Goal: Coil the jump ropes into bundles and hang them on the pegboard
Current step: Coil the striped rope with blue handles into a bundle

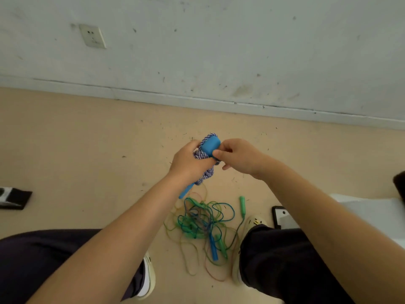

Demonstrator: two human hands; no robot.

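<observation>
A purple-and-white braided jump rope (205, 174) with blue handles is coiled into a bundle that I hold over the floor. My left hand (188, 161) grips the bundle around its middle. One blue handle (210, 145) sticks up at the top, and my right hand (238, 154) pinches it at its lower end. The other blue handle (185, 191) pokes out below my left hand. On the floor between my feet lies a tangled pile of thin ropes (203, 222) in green, blue and yellow, with a green handle (242, 205) and a blue handle (213, 249). No pegboard is in view.
A scuffed white wall (219, 51) with a socket (93, 36) stands ahead above a tan floor. A dark object (13, 198) lies at the left edge. A black phone (282, 217) and a white surface (372, 211) sit at the right.
</observation>
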